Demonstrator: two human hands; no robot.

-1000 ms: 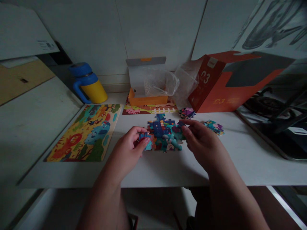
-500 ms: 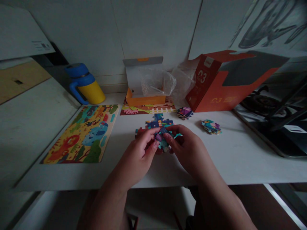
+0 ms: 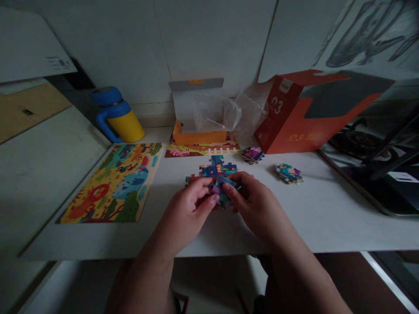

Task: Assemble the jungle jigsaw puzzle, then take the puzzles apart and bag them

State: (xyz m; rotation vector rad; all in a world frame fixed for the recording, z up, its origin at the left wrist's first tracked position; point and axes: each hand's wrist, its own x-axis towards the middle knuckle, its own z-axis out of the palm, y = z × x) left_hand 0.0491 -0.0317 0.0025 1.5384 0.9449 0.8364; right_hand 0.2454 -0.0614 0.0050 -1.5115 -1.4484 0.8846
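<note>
Above a partly joined jigsaw puzzle (image 3: 216, 165), my left hand (image 3: 190, 213) and my right hand (image 3: 255, 198) meet at the middle of the white table. Pinched between my left thumb and fingers is a purple and teal puzzle piece (image 3: 215, 189). My right thumb and fingers close on a bluish puzzle piece (image 3: 223, 179), which is tilted and touches or nearly touches the other. Both hands hide much of the puzzle below, and how many pieces they hold is unclear. Two piles of loose puzzle pieces (image 3: 289, 173) lie farther right.
A finished animal puzzle (image 3: 114, 183) lies at left, near a blue and yellow jug (image 3: 122, 120). An open orange box (image 3: 199, 138) with clear plastic stands behind on another puzzle. A large red box (image 3: 294, 117) is back right, beside a black stove (image 3: 376, 174).
The bluish piece in my right hand has tilted, and my right hand has turned slightly. My left hand stays nearly in place.
</note>
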